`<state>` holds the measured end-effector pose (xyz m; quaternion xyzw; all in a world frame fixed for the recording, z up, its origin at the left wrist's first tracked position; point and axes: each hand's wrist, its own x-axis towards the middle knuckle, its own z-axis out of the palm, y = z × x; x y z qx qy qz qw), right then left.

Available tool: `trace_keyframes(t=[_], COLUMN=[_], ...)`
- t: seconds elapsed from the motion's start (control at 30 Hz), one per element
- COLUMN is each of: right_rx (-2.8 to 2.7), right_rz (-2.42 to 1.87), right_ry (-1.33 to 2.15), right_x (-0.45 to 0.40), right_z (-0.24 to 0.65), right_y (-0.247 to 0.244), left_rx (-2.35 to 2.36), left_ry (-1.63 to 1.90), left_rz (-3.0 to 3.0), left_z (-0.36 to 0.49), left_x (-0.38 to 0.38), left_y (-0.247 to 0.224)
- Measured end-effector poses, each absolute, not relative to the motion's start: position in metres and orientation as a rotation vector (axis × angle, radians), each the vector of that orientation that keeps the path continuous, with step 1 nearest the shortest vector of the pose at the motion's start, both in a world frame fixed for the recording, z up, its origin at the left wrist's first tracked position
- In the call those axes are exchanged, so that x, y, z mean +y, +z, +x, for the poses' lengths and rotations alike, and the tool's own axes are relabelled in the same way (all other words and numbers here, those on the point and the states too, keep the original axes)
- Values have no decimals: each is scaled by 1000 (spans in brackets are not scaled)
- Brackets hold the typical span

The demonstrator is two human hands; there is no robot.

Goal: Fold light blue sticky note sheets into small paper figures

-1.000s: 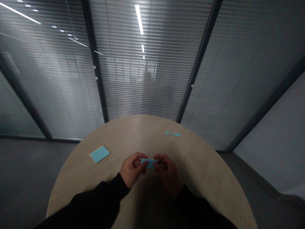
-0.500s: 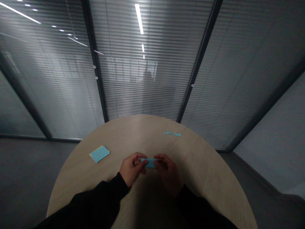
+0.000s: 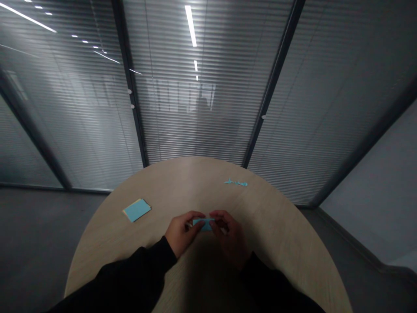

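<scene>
The left hand (image 3: 180, 232) and right hand (image 3: 230, 239) hold a blue paper strip (image 3: 204, 224) by its two ends between thumbs and fingers, the hands close together just above the round wooden tabletop (image 3: 97, 243). Left of the hands and well apart from them lies a stack of blue notes (image 3: 137, 210). A thin, irregular blue paper scrap (image 3: 235, 183) lies near the far edge. Beyond stands a glass partition with blinds (image 3: 195, 121).
</scene>
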<state>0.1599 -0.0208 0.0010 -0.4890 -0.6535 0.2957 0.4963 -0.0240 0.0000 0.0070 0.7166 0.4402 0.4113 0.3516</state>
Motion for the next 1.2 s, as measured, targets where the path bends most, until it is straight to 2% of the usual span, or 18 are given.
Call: trace_keyframes(t=[0.13, 0.47, 1.0, 1.2], right_rx=[-1621, -1468, -1504, -1615], right_rz=[-1179, -1180, -1222, -1233], right_ry=[676, 896, 866, 722], right_x=[-22, -20, -21, -21], right_z=[160, 160, 159, 162], right_y=[2, 5, 10, 8], left_rx=[1156, 1175, 1168, 1123], left_ry=[1024, 1109, 1098, 1048], left_rz=[1898, 1820, 1744, 1771], left_z=[-25, -25, -24, -23], left_x=[-1, 4, 3, 4], left_y=[7, 2, 2, 2])
